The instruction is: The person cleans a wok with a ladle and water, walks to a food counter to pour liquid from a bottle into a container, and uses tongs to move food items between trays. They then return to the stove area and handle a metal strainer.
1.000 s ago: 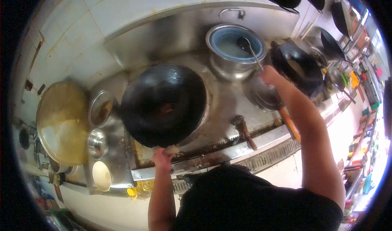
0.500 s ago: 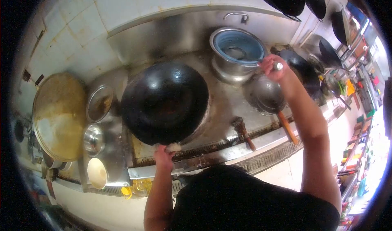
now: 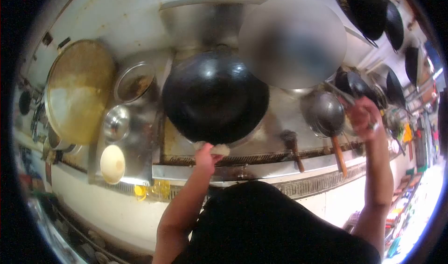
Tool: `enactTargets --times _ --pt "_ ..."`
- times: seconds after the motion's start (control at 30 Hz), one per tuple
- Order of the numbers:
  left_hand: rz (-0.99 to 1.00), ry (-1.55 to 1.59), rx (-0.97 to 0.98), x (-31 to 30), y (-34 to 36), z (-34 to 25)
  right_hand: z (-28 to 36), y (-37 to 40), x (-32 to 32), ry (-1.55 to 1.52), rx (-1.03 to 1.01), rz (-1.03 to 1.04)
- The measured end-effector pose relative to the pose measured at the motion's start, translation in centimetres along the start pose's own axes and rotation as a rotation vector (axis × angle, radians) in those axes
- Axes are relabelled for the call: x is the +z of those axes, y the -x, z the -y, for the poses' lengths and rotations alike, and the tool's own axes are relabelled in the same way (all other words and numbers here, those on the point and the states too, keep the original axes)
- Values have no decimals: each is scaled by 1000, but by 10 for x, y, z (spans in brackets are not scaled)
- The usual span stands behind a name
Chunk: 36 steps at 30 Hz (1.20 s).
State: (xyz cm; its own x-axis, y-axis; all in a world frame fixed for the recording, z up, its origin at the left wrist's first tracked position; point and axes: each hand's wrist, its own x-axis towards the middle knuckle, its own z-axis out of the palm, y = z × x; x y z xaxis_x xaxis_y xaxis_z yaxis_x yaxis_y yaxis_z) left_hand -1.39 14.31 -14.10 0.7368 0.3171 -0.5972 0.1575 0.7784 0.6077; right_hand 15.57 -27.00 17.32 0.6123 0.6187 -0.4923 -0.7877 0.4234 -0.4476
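A large black wok sits on the metal stove top. At its near edge, my left hand is closed on a pale folded cloth pressed against the rim. My right hand is closed round the long handle of a ladle. The ladle's round bowl is raised close to the camera, large and blurred, overlapping the wok's right edge. Behind it, the metal pot with the blue basin is almost wholly hidden.
A strainer with a wooden handle and a brush lie to the right. On the left stand a big round lid, an oval metal dish, a small metal bowl and a cream bowl. Several pans hang at upper right.
My right hand has moved right and down, and the ladle has come up from the blue basin toward the camera. My left hand stays at the wok's near rim. The view has shifted.
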Motion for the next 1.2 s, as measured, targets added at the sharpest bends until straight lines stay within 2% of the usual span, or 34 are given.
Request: enactTargets --times 0.1,0.17,0.23,0.33,0.4,0.5,0.57,0.67,0.73,0.9,0.97,1.2 --pt "-37 -4 5 9 9 -6 -45 17 11 -95 77 -22" --pt "-53 -1 6 12 12 -9 -60 12 6 -100 229 71" --pt "-52 -13 -69 13 11 -9 -78 8 18 10 306 -57" --pt "-59 -3 -47 15 13 -9 -106 -9 37 197 390 -48" --pt "-69 -9 -40 14 13 -10 -123 -28 50 248 551 -44" --pt "-92 -47 -36 14 12 -10 -151 -73 57 428 533 -47" --pt "-74 -48 -35 14 12 -10 -162 -119 44 235 620 48" --pt "-87 -44 -42 16 13 -12 -186 -165 73 148 547 17" --pt "-83 -47 -36 17 15 -14 -194 -182 79 119 415 26" --pt "-45 -34 -36 15 13 -14 -177 -143 90 72 353 -129" --pt "-82 -38 -31 17 14 -15 -164 -120 92 104 433 -149" --pt "-53 -102 -36 15 13 -11 -162 -109 77 212 548 -65"
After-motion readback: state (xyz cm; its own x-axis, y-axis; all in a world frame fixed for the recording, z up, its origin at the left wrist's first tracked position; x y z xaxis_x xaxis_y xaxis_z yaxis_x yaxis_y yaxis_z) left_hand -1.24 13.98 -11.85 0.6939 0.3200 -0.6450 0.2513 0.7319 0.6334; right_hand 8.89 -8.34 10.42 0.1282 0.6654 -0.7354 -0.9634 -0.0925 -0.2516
